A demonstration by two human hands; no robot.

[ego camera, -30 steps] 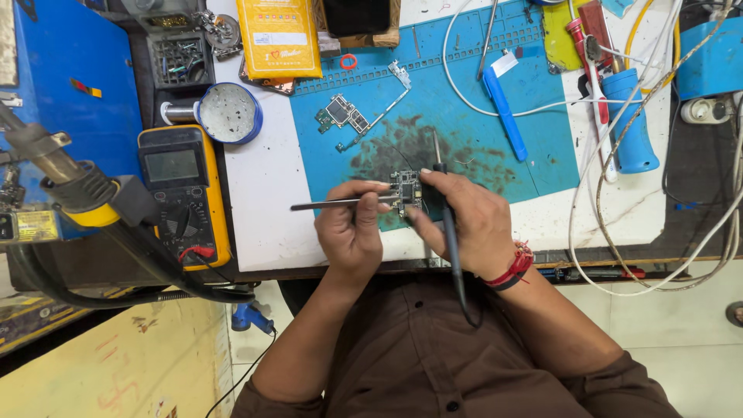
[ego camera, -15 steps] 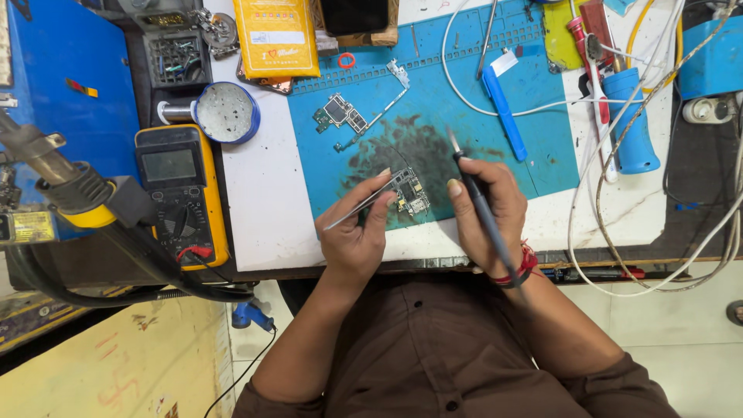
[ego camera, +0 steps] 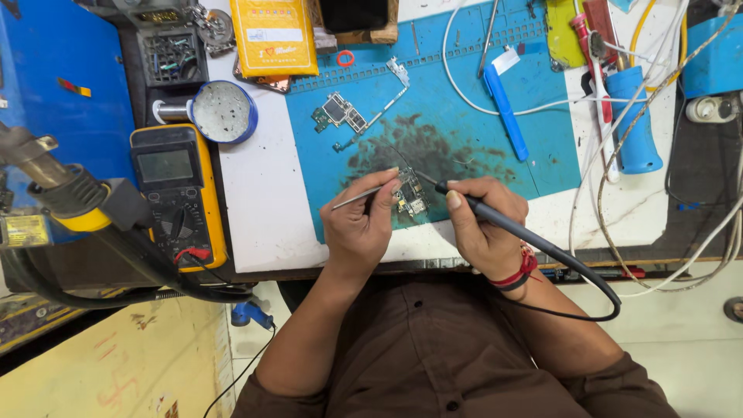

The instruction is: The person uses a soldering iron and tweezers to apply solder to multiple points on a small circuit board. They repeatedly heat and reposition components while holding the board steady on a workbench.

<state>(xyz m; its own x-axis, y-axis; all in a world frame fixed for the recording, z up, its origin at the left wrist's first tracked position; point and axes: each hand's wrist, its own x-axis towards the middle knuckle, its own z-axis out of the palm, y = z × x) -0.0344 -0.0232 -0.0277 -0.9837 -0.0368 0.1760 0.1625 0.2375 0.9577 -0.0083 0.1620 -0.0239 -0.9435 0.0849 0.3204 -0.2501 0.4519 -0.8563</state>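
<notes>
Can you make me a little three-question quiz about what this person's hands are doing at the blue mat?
1. True or false: the left hand holds thin metal tweezers.
2. What does the right hand hold? A) a black soldering iron with a cord B) a hammer C) a paintbrush
3. Fill in: the small circuit board lies on a ____ mat.

Key
1. True.
2. A: the soldering iron points its tip at the small circuit board.
3. Blue, stained dark around the board.
</notes>
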